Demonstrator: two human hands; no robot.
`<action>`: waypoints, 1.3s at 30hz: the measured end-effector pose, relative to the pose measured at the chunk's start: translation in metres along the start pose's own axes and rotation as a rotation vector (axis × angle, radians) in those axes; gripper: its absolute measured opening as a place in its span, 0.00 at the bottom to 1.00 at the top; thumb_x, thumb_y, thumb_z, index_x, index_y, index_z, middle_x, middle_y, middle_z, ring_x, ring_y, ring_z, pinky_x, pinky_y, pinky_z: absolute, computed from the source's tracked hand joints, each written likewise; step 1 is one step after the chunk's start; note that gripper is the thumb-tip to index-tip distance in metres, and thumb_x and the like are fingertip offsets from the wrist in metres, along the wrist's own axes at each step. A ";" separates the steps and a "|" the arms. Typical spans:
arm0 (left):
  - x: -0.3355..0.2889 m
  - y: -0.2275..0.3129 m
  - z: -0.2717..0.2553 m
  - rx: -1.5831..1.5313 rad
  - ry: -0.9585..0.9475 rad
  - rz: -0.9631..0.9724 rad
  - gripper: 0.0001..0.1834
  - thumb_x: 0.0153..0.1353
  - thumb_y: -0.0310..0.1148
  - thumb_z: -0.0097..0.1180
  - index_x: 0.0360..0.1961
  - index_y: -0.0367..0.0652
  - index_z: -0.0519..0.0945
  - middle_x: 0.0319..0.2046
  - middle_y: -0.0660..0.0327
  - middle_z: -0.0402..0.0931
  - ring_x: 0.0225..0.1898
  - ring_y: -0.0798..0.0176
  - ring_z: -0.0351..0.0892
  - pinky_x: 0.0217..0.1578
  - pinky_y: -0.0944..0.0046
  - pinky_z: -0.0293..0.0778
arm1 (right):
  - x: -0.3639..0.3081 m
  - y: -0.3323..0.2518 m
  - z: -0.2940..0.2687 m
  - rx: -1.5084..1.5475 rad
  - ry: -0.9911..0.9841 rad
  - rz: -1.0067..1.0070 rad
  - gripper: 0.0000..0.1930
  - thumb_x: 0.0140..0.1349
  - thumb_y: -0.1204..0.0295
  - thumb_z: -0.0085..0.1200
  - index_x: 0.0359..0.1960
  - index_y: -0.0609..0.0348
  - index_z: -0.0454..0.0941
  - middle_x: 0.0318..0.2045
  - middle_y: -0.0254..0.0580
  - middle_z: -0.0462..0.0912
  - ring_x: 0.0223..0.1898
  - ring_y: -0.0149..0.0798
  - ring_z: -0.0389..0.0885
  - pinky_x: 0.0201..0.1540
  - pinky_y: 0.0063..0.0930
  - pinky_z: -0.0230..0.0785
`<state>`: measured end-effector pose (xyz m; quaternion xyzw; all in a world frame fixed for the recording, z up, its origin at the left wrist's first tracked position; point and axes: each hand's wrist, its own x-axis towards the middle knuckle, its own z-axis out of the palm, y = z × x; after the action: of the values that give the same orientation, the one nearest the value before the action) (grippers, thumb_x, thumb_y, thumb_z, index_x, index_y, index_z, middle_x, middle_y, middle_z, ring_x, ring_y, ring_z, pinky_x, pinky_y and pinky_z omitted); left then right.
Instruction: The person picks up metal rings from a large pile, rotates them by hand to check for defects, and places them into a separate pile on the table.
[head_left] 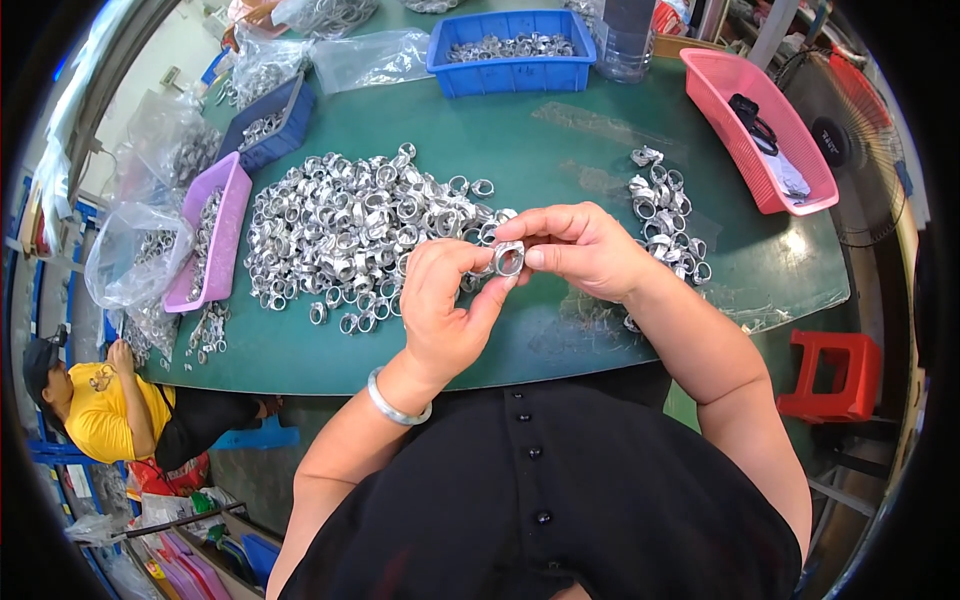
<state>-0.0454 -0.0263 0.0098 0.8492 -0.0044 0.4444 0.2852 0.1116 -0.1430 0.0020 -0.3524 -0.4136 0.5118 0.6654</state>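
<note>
My left hand [443, 302] and my right hand [587, 252] meet above the near middle of the table, pinching one silvery metal ring [509, 245] between thumbs and fingertips. Its round opening faces me. Just beyond and left of my left hand spreads a large heap of similar metal rings [340, 215], partly hidden by that hand. A smaller group of rings [662, 212] lies to the right, past my right hand and forearm.
The green table [480, 130] carries a blue bin [510, 80] of rings at the back and a pink basket [765, 165] with dark items. Purple [235, 225] and dark blue [290, 125] bins line the left. A person in yellow [110, 410] sits lower left; a red stool [835, 375] stands right.
</note>
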 end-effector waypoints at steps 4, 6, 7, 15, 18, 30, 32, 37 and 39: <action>-0.002 0.000 0.002 0.010 0.020 0.015 0.16 0.40 0.22 0.66 0.33 0.42 0.76 0.29 0.61 0.75 0.31 0.57 0.73 0.36 0.60 0.67 | 0.000 0.002 -0.003 -0.045 -0.036 0.010 0.14 0.61 0.82 0.48 0.50 0.66 0.75 0.48 0.46 0.75 0.47 0.38 0.77 0.48 0.32 0.73; -0.003 0.000 0.004 0.037 0.032 0.068 0.16 0.39 0.23 0.67 0.32 0.43 0.75 0.29 0.61 0.74 0.31 0.56 0.73 0.36 0.59 0.67 | 0.000 0.003 -0.003 -0.052 -0.040 -0.001 0.14 0.61 0.83 0.48 0.49 0.67 0.75 0.48 0.46 0.75 0.48 0.38 0.76 0.50 0.31 0.72; -0.004 0.000 0.004 0.035 0.028 0.067 0.16 0.39 0.23 0.67 0.32 0.43 0.75 0.29 0.61 0.74 0.31 0.56 0.73 0.36 0.59 0.67 | 0.000 0.004 -0.003 -0.063 -0.046 -0.013 0.14 0.61 0.83 0.48 0.49 0.67 0.76 0.49 0.47 0.75 0.49 0.38 0.75 0.51 0.31 0.71; -0.010 0.005 0.004 -0.135 0.007 -0.121 0.12 0.44 0.22 0.64 0.31 0.42 0.75 0.26 0.61 0.74 0.29 0.59 0.73 0.33 0.63 0.68 | -0.001 0.001 -0.002 -0.147 -0.043 -0.018 0.15 0.60 0.83 0.49 0.48 0.65 0.76 0.48 0.44 0.75 0.48 0.35 0.75 0.51 0.28 0.70; -0.014 0.004 0.000 -0.166 -0.074 -0.180 0.09 0.53 0.20 0.58 0.35 0.36 0.73 0.31 0.60 0.73 0.32 0.68 0.72 0.35 0.70 0.68 | -0.003 0.002 -0.002 -0.161 -0.048 -0.023 0.15 0.60 0.83 0.49 0.48 0.65 0.76 0.47 0.43 0.75 0.46 0.33 0.75 0.49 0.26 0.70; -0.016 0.013 0.001 -0.280 -0.127 -0.492 0.01 0.57 0.24 0.56 0.30 0.38 0.77 0.26 0.65 0.76 0.30 0.75 0.72 0.32 0.72 0.69 | -0.003 -0.002 0.001 -0.697 -0.061 -0.194 0.14 0.55 0.82 0.53 0.44 0.64 0.77 0.42 0.45 0.78 0.44 0.39 0.77 0.48 0.30 0.69; -0.017 0.017 -0.002 -0.313 -0.134 -0.506 0.02 0.57 0.25 0.56 0.30 0.38 0.77 0.27 0.64 0.77 0.30 0.75 0.73 0.32 0.71 0.70 | -0.004 -0.008 0.007 -0.685 -0.073 -0.186 0.13 0.56 0.81 0.53 0.44 0.63 0.78 0.40 0.44 0.79 0.42 0.38 0.78 0.46 0.30 0.69; -0.032 0.016 -0.005 -0.315 -0.144 -0.527 0.04 0.56 0.27 0.57 0.28 0.39 0.77 0.25 0.62 0.76 0.28 0.71 0.75 0.30 0.69 0.71 | -0.004 -0.006 0.016 -0.629 -0.095 -0.106 0.12 0.55 0.81 0.53 0.43 0.65 0.77 0.40 0.45 0.78 0.42 0.37 0.78 0.44 0.27 0.70; -0.032 0.019 -0.001 -0.340 -0.131 -0.521 0.05 0.56 0.28 0.57 0.27 0.38 0.76 0.23 0.61 0.75 0.26 0.70 0.74 0.28 0.69 0.70 | -0.007 -0.012 0.017 -0.707 -0.106 -0.112 0.12 0.54 0.82 0.53 0.41 0.66 0.78 0.40 0.45 0.78 0.41 0.36 0.77 0.43 0.26 0.70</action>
<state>-0.0710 -0.0496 -0.0048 0.7889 0.1205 0.2935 0.5262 0.0999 -0.1517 0.0188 -0.5107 -0.6176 0.3174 0.5070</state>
